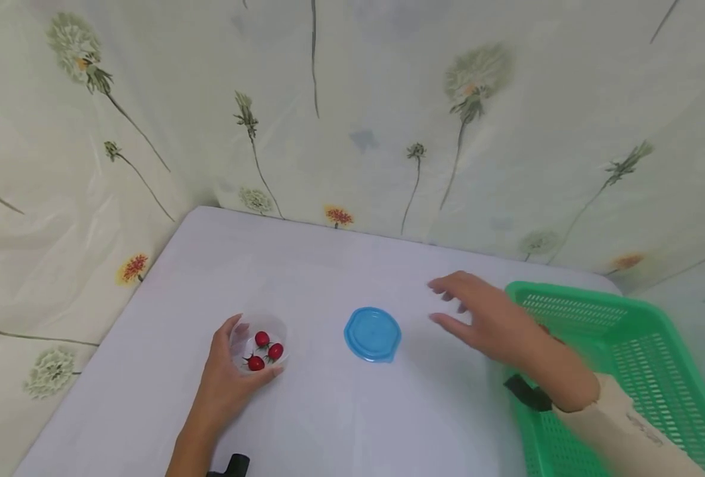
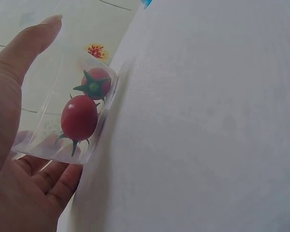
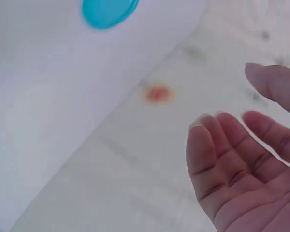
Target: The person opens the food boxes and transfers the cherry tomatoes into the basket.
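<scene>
My left hand (image 1: 226, 374) holds a small clear plastic tub (image 2: 46, 106), thumb on one side and fingers round the other. Three cherry tomatoes (image 1: 275, 351) with green stems lie inside it; two show in the left wrist view. To the right of the tub, a round blue lid (image 1: 373, 334) with a small tab lies flat on the table. My right hand (image 1: 491, 322) hovers between the lid and a green basket (image 1: 573, 290), its fingers loosely bent and apart from the thumb. Nothing is in its grasp in the right wrist view.
The basket has slatted walls and stands at the table's right side; my right forearm crosses over it and hides part of its inside. A white cloth covers the table (image 1: 305, 265). Behind and to the left hangs a curtain (image 1: 340, 159) printed with dandelions.
</scene>
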### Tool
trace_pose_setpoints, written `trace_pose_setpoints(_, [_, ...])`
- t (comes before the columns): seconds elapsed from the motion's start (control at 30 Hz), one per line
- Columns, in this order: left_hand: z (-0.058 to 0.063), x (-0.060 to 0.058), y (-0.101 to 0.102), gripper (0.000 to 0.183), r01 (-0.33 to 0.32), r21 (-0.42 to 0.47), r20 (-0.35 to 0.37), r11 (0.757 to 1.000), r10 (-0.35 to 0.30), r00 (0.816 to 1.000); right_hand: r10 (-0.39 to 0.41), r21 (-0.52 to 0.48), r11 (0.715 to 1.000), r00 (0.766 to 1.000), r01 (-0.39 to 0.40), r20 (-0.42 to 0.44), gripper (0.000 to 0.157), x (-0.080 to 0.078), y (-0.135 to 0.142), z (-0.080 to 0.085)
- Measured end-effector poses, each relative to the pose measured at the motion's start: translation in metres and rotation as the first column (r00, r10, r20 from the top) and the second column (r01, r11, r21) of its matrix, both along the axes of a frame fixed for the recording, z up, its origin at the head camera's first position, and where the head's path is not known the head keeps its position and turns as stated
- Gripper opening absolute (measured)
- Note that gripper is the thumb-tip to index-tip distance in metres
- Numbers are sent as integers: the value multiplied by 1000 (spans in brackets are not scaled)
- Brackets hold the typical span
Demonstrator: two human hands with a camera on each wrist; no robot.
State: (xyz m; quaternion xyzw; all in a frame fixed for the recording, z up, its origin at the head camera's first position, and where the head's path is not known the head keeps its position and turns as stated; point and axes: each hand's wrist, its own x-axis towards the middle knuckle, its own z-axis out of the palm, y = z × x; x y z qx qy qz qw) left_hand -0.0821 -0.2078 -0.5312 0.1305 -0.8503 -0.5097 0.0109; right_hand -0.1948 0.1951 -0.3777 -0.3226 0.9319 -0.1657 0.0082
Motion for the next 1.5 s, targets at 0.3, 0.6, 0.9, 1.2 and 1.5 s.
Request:
trace_pose_setpoints(0.3, [-3, 0, 0, 119, 2, 14, -15, 1000, -2, 1000, 357, 92, 926, 930, -365, 93, 46, 5, -108, -16])
trace_pose_setpoints(0.6, [-5, 0, -5, 117, 21, 0, -47, 1000, -21, 999, 505, 69, 850, 845, -522, 175, 43, 14, -210, -51])
trace_pose_setpoints(0.9, [-6, 2, -7, 102, 64, 1, -140, 998, -63, 988, 533, 106, 825, 827, -555, 178, 12, 17, -274, -92])
trace_pose_setpoints(1.2, [-6, 3, -11, 105, 54, 2, -145, 999, -53, 988, 483, 93, 859, 856, -504, 182, 16, 23, -292, -99])
trace_pose_setpoints(1.5, [-7, 1, -9, 107, 73, 11, -118, 997, -71, 990, 499, -253, 866, 780, -432, 378, 18, 9, -282, -101])
